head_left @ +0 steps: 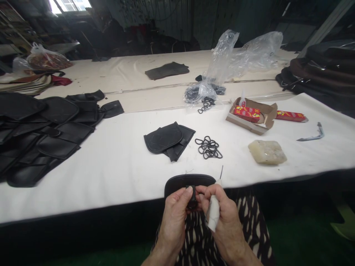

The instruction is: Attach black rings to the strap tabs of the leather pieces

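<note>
A black leather piece with a rounded, piped edge rests against the table's front edge, over my lap. My left hand is closed on it, thumb pressing a short black strap. My right hand holds an awl with a white wrapped handle, its thin metal tip pointing up and away. The right fingertips also touch the strap's side; what they pinch there is too small to make out. Beyond, two stacked black leather pieces lie beside a small pile of black metal rings.
At left spreads a heap of black leather pieces. To the right are a yellowish wax-like block, a cardboard box with red packets, and a bent blade-like tool. Clear plastic bags and more rings lie farther back.
</note>
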{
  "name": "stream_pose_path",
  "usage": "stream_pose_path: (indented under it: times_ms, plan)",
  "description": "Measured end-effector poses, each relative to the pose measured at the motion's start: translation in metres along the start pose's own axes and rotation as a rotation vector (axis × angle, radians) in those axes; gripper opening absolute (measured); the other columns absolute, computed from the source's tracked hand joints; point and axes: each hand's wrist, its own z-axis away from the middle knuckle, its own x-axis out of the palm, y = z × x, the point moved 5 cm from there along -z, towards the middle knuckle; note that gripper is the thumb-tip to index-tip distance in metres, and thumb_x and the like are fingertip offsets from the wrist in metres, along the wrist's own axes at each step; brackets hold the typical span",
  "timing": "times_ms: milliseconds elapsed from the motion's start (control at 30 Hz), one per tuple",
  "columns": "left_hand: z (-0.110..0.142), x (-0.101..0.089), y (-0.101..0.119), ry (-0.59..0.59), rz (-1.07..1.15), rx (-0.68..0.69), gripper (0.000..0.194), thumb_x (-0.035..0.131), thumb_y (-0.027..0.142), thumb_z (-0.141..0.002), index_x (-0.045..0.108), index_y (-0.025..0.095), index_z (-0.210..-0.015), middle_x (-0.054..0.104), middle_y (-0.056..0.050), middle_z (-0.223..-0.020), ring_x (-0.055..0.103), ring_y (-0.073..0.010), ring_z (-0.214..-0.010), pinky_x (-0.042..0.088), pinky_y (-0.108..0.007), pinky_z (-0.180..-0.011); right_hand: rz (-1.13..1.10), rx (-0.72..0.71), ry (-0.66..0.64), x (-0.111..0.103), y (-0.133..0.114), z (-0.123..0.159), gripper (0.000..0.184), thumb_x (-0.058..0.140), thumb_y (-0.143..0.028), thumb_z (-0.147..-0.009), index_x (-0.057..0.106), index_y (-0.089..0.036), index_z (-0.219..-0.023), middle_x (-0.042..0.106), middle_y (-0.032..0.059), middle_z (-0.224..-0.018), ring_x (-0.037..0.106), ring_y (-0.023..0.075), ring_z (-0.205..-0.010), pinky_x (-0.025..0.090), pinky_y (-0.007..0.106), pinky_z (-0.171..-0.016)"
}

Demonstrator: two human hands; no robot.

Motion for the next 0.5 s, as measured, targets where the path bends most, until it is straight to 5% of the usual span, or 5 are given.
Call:
stream_pose_path:
  times_ms: [167,333,500]
  plan:
    - [0.001,-0.002,-0.003,0.006,-0.010,-0.021,0.025,0.058,0.034,-0.082,0.066,0.012,-0.073,0.063,-0.004,-0.065,0.053,-0.0125,-0.059,0.042,-0.023,-0.056,0.157,-0.105,-0.004,0.001,-0.004,0.001,0.008,0.046,-0.021,-0.088,0.050,-0.021,-0.082,0.065,0.0065,-0.093,0.062,0.0137,-0.069,0.052,0.025,-0.070]
    - [0.003,-0.004,-0.002,0.058,-0.069,0.006,0.030,0.065,0.040,-0.075,0.062,0.013,-0.064,0.056,0.000,-0.056,0.048,-0.0108,-0.052,0.038,-0.021,-0.049,0.381,-0.379,0.024,0.002,-0.024,0.003,0.014,0.042,-0.016,-0.088,0.053,-0.018,-0.097,0.066,0.0026,-0.069,0.065,0.0147,-0.059,0.053,0.023,-0.060]
    - [0.003,-0.010,-0.001,0.125,-0.107,0.041,0.032,0.069,0.042,-0.070,0.059,0.014,-0.059,0.053,0.001,-0.052,0.046,-0.0098,-0.049,0.036,-0.021,-0.046,0.446,-0.501,0.021,0.005,-0.029,0.004,0.020,0.041,-0.010,-0.086,0.053,-0.016,-0.101,0.069,0.0052,-0.072,0.066,0.0155,-0.058,0.053,0.023,-0.057]
